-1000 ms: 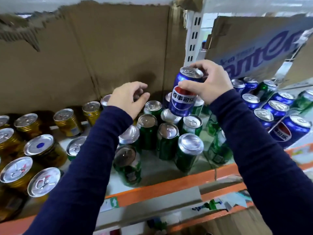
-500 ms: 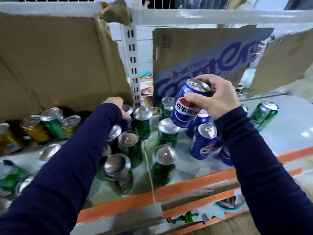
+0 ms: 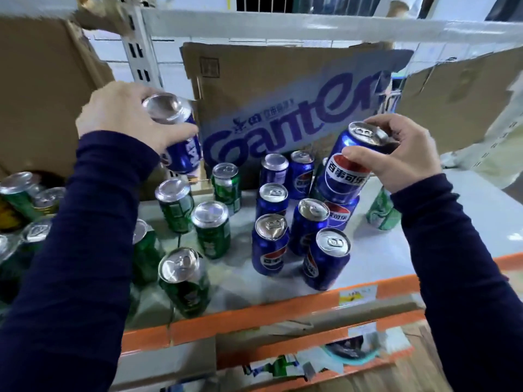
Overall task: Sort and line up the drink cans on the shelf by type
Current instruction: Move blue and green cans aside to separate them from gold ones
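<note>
**Both hands now carry a blue can**

Since half a second ago the left hand [image 3: 119,120] has come up from among the green cans, where the sleeve hid it, and now holds a blue can [image 3: 181,137] in the air in front of the white shelf upright [image 3: 138,52]. Its fingers [image 3: 147,100] are curled over the can's upper part and the thumb lies across the side. This can is tilted, with its silver top turned toward the camera.

On the other side, the right hand [image 3: 402,154] keeps its grip on a second blue can [image 3: 345,176], the one with white characters on its red and blue label. Fingers curl round the top rim at the back and the thumb presses on the front. It hangs tilted over the far right side of the standing blue cans [image 3: 270,244]. Whether it touches the one just below it cannot be told.

Those blue cans stand close together, upright, on the right part of the shelf [image 3: 441,244]. To their left the green cans [image 3: 210,230] stand more loosely, apart from one another. A lone green can [image 3: 382,210] sits to the right, partly behind the right sleeve.

Behind the cans leans a cardboard sheet [image 3: 283,89] with large blue lettering, and plain brown cardboard [image 3: 36,80] fills the left. An orange rail [image 3: 254,315] runs along the shelf's front edge.
</note>
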Tool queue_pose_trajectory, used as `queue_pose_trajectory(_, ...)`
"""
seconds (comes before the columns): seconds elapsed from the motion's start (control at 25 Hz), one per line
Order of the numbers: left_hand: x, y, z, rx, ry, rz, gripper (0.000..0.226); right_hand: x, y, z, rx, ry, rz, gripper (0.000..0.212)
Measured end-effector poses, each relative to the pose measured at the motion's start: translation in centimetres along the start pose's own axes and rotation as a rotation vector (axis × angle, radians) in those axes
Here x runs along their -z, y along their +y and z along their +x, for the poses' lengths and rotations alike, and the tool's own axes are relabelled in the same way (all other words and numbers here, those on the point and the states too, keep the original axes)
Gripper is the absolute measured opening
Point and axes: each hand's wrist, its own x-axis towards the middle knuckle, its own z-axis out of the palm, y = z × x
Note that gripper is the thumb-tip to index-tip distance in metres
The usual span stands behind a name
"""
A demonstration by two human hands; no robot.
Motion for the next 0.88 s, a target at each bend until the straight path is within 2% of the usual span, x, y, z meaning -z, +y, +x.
queue_pose_trajectory(0.2, -3.4, 5.1, -1.0, -0.078, -0.168, -0.42, 0.055, 2.1, 2.7, -1.2, -0.063, -0.022, -0.024, 0.052)
queue_pose_trajectory(0.4, -7.3, 8.2, -1.1, -0.238, -0.259, -0.424, 0.052, 2.2, 6.2, -3.8, -0.198, -0.106, -0.047, 0.057)
queue_pose_trajectory(0.56, -10.0, 9.2, -0.5, -0.327, -0.337, -0.446, 0.056, 0.6, 8.6, -6.4, -0.357, -0.347, -0.086, 0.055)
queue_pose_trajectory(0.72, -12.1, 10.7, -0.1, -0.359, -0.332, -0.433, 0.058, 1.0, 8.9, -6.6, -0.373, -0.49, 0.025, 0.044)
queue_pose_trajectory(0.8, -13.1, 11.5, 0.0, -0.352, -0.37, -0.405, 0.059, 1.6, 9.3, -5.7, -0.366, -0.413, 0.106, 0.028)
queue_pose_trajectory(0.88, -14.3, 12.4, 0.2, -0.346, -0.471, -0.294, 0.064, 2.6, 10.8, -3.9, -0.347, -0.201, 0.139, 0.009)
